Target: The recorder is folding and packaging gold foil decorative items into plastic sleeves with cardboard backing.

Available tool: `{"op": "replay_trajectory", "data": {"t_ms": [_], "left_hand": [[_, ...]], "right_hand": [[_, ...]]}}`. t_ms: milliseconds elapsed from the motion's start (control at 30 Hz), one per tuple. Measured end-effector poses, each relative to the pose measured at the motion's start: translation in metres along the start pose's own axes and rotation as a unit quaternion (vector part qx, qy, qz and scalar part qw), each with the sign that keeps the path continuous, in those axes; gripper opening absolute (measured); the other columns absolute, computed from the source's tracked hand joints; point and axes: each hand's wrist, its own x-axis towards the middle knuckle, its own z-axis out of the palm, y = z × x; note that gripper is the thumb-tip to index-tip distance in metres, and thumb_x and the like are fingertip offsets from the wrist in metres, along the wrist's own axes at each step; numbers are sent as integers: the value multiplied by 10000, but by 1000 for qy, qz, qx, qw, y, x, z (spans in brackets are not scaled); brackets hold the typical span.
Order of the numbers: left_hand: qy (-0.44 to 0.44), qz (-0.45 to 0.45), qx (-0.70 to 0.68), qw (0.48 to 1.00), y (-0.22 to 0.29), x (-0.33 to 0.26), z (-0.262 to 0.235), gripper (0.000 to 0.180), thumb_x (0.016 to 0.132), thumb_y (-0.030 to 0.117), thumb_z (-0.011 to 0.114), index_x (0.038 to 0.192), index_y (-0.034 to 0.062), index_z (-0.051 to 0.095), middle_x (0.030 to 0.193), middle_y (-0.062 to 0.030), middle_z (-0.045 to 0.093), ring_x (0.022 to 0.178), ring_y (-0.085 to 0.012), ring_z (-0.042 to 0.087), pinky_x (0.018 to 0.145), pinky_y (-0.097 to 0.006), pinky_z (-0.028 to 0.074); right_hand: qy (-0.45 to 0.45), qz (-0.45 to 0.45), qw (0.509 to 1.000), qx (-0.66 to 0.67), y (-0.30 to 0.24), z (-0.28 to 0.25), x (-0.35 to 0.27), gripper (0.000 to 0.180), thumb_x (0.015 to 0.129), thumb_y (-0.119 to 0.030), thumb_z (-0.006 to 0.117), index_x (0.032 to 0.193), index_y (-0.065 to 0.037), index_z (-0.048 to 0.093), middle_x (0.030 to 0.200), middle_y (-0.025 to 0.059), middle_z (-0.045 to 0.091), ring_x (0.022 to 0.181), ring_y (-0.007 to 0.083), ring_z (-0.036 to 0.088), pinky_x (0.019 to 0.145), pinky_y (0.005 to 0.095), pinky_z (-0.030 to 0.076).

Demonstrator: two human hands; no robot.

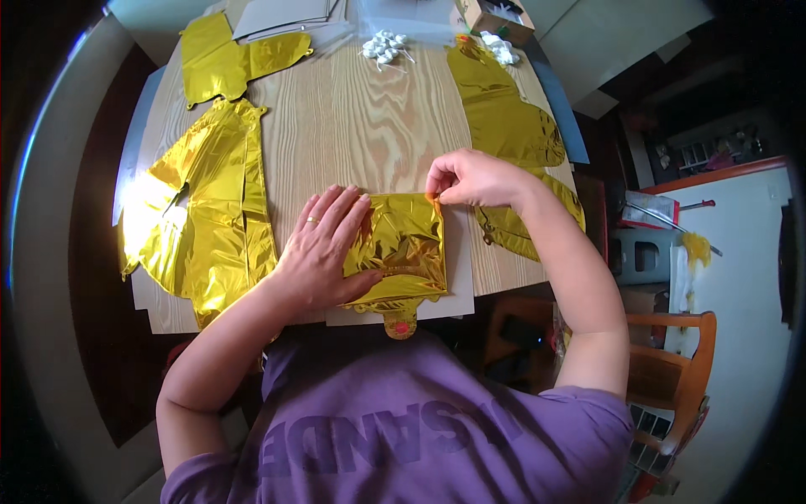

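Observation:
A gold foil balloon [403,244], folded into a rough square, lies on a pale grey card [460,281] at the near edge of the table. Its tab, with a small red spot, hangs over the front edge. My left hand [323,248] is pressed flat on the balloon's left side, fingers stretched out and a ring on one of them. With thumb and fingertips, my right hand [478,179] pinches the far right corner of the foil. What lies beneath my left palm is hidden.
Flat gold foil balloons lie at the left [214,202], the far left [210,63] and the right [504,109]. Farther back are white bundles [386,49], grey sheets [281,17] and an open cardboard box [504,23]. A wooden chair [697,361] stands right of the table.

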Motion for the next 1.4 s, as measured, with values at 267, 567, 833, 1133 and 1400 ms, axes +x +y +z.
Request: {"op": "replay_trajectory", "data": {"t_ms": [267,567,833,1133,1400], "left_hand": [[8,7,5,1000,0,-1,1,943,790,447,758,1507,5,335,1530,-222,380,1451,-430,310,1207,-567,215],[3,6,-7,1000,1,0,-1,933,793,445,759,1505,13,340,1529,-226,379,1454,-433,305,1210,-565,208],[-9,3,0,1000,-1,1,1,926,804,453,748,1510,18,335,1532,-225,373,1465,-428,287,1216,-562,194],[-13,1,5,1000,-1,0,0,938,805,463,746,1518,19,329,1538,-230,365,1468,-426,285,1217,-560,193],[-9,0,2,1000,0,-1,0,921,830,467,728,1532,33,320,1548,-227,355,1473,-432,275,1220,-559,186]], "right_hand": [[-1,23,977,211,12,5,-7,325,812,29,656,1134,43,616,856,76,687,711,129,649,600,275,519],[1,42,963,268,15,18,-22,377,874,-11,647,1238,64,584,908,62,694,680,86,668,525,194,470],[35,51,947,315,20,24,-23,300,897,21,625,1194,59,632,965,77,722,647,83,668,487,168,444],[18,54,945,322,18,24,-23,337,888,37,628,1224,50,616,948,49,704,615,53,620,490,169,440],[17,22,966,258,14,30,-24,304,904,25,619,1208,28,617,948,21,696,651,35,592,547,186,475]]}}
